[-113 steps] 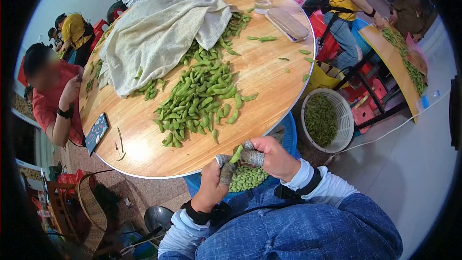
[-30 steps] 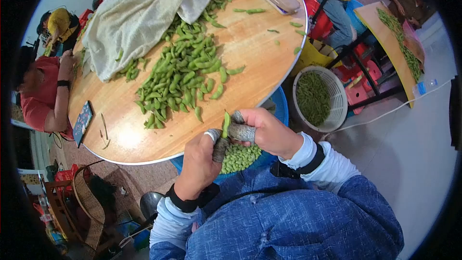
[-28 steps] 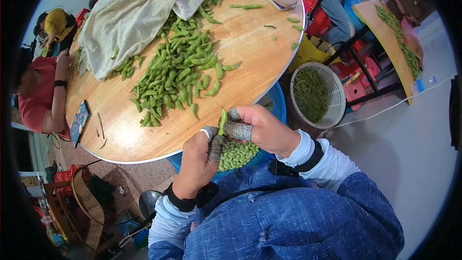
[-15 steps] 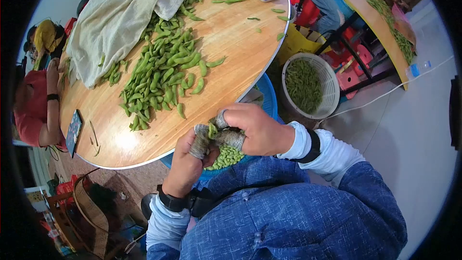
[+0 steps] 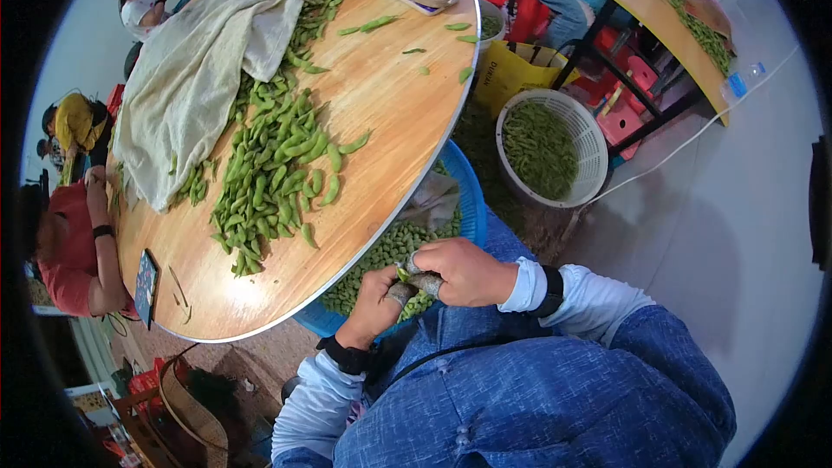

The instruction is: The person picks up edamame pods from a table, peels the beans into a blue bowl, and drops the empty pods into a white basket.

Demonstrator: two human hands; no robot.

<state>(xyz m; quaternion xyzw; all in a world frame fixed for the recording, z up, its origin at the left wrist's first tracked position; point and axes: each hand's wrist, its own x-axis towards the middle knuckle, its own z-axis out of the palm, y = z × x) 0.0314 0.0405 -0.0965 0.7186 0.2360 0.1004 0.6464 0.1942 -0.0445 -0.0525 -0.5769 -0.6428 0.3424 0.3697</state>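
My left hand (image 5: pixel 373 305) and my right hand (image 5: pixel 465 273) meet above a blue basket (image 5: pixel 476 208) of shelled green beans (image 5: pixel 394 245). Grey wraps cover some fingertips. A green pod (image 5: pixel 402 273) is pinched between the two hands, mostly hidden by the fingers. On the round wooden table (image 5: pixel 381 147), a pile of pods (image 5: pixel 277 165) lies beside a crumpled white cloth (image 5: pixel 186 78).
A white basket (image 5: pixel 598 152) of green pods or peelings stands on the floor at right, near a yellow bag (image 5: pixel 518 69). A phone (image 5: pixel 146 289) lies at the table's left edge. A person in red (image 5: pixel 69 247) sits at left.
The view has shifted, showing more of the blue basket and its beans. Both hands are closer in to the body, over the basket, still pinching a pod.
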